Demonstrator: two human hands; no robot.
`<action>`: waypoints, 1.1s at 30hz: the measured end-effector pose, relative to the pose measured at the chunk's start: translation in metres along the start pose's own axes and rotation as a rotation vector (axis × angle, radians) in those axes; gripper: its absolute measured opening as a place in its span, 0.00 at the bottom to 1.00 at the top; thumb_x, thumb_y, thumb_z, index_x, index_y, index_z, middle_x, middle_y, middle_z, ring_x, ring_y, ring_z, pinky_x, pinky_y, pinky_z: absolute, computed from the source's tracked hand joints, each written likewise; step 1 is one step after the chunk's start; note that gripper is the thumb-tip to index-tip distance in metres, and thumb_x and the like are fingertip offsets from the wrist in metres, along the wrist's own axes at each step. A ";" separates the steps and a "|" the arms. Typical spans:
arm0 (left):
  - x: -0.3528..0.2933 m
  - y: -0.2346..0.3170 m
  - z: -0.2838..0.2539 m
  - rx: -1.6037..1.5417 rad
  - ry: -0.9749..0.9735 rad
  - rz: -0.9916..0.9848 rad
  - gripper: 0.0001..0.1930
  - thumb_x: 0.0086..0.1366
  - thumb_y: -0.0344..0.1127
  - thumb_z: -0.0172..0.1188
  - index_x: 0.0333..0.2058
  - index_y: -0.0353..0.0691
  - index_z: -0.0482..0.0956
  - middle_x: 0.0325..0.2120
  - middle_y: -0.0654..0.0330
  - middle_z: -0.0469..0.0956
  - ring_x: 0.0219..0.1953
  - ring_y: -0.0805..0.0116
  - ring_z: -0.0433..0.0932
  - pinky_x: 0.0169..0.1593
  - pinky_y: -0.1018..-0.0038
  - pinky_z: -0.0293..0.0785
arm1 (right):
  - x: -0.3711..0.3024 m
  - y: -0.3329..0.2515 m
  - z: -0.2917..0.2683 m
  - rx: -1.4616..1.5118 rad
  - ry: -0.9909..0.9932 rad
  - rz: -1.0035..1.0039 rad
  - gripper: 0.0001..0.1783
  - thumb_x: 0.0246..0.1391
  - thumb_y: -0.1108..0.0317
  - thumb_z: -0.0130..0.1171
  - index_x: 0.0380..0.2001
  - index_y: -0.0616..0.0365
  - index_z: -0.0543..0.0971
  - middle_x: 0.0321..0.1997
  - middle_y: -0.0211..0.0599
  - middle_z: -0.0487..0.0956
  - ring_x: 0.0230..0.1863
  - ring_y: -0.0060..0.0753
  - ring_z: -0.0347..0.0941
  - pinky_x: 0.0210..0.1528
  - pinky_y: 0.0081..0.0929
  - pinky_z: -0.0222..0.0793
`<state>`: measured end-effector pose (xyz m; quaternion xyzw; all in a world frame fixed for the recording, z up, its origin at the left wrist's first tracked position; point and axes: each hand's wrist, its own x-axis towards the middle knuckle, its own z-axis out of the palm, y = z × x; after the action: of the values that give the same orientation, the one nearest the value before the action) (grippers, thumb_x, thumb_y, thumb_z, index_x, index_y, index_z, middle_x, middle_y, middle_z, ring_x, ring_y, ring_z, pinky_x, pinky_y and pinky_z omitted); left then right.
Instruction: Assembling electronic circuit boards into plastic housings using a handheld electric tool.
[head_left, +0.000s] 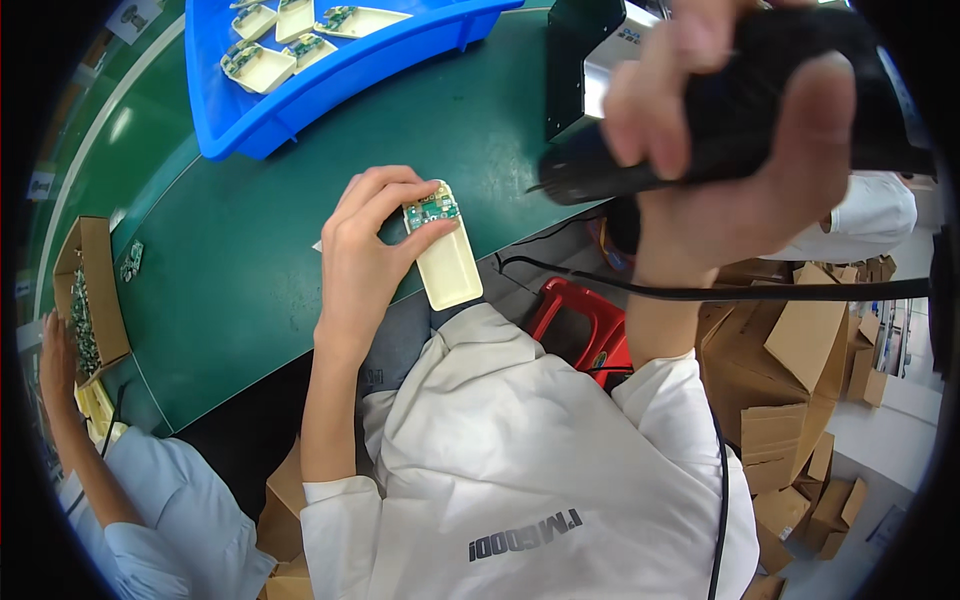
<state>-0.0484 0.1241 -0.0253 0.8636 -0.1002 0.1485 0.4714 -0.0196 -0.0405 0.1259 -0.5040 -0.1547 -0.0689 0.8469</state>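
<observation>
A cream plastic housing (450, 268), long and open like a shallow tray, is pinched between the thumb and fingers of my left hand (362, 238) at the table's near edge. At its far end sits a green circuit board (432, 207), partly covered by my fingers. My right hand (735, 195) is raised at the upper right, wrapped round a black electric screwdriver (592, 170). The screwdriver lies roughly sideways, its thin tip pointing left, apart from the housing. Motion blurs this hand and the tool.
A blue bin (300, 118) holds several cream housings with boards. Beyond the screwdriver stands a black-and-white device (578, 85). At left, another person's hand (57, 360) is beside a cardboard box (112, 300) of circuit boards. A black cable (760, 292) crosses above a red stool (597, 325).
</observation>
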 end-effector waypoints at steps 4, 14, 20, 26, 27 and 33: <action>-0.001 -0.002 -0.002 -0.018 0.032 0.011 0.17 0.44 0.26 0.74 0.36 0.34 0.82 0.37 0.59 0.79 0.38 0.62 0.78 0.43 0.71 0.75 | 0.006 0.017 0.002 -0.076 -0.140 0.017 0.23 0.54 0.65 0.65 0.48 0.58 0.67 0.29 0.36 0.73 0.24 0.24 0.70 0.28 0.21 0.68; -0.002 -0.004 -0.002 -0.073 0.046 0.064 0.17 0.44 0.28 0.73 0.35 0.35 0.81 0.33 0.62 0.77 0.37 0.61 0.74 0.40 0.69 0.73 | -0.001 0.052 0.004 -0.119 -0.259 0.067 0.30 0.46 0.62 0.74 0.46 0.57 0.66 0.31 0.36 0.75 0.30 0.23 0.72 0.34 0.17 0.67; -0.002 -0.004 -0.001 -0.070 0.040 0.063 0.16 0.44 0.29 0.73 0.35 0.36 0.81 0.33 0.62 0.76 0.36 0.61 0.74 0.39 0.68 0.73 | -0.001 0.061 -0.003 -0.190 -0.299 0.023 0.30 0.46 0.62 0.74 0.46 0.56 0.66 0.31 0.36 0.75 0.30 0.23 0.72 0.34 0.17 0.67; -0.002 -0.003 -0.001 -0.062 0.038 0.071 0.16 0.45 0.29 0.73 0.35 0.37 0.81 0.33 0.62 0.76 0.35 0.61 0.74 0.40 0.68 0.73 | 0.003 0.074 -0.008 -0.144 -0.386 -0.079 0.27 0.51 0.62 0.68 0.47 0.58 0.65 0.30 0.37 0.74 0.25 0.23 0.69 0.29 0.19 0.66; -0.002 -0.003 -0.001 -0.062 0.036 0.072 0.16 0.45 0.29 0.73 0.35 0.37 0.81 0.33 0.62 0.76 0.35 0.61 0.74 0.40 0.68 0.73 | 0.007 0.081 -0.009 -0.097 -0.458 -0.180 0.22 0.57 0.64 0.62 0.48 0.59 0.65 0.29 0.38 0.72 0.20 0.23 0.66 0.23 0.21 0.64; -0.001 -0.003 -0.001 -0.059 0.022 0.073 0.16 0.45 0.29 0.73 0.35 0.37 0.81 0.33 0.62 0.76 0.36 0.61 0.74 0.40 0.68 0.73 | 0.009 0.086 -0.014 -0.029 -0.487 -0.279 0.17 0.61 0.66 0.57 0.47 0.61 0.65 0.26 0.37 0.70 0.11 0.23 0.62 0.16 0.22 0.62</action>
<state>-0.0484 0.1263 -0.0278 0.8434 -0.1306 0.1721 0.4919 0.0147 -0.0104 0.0508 -0.4915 -0.4208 -0.0640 0.7598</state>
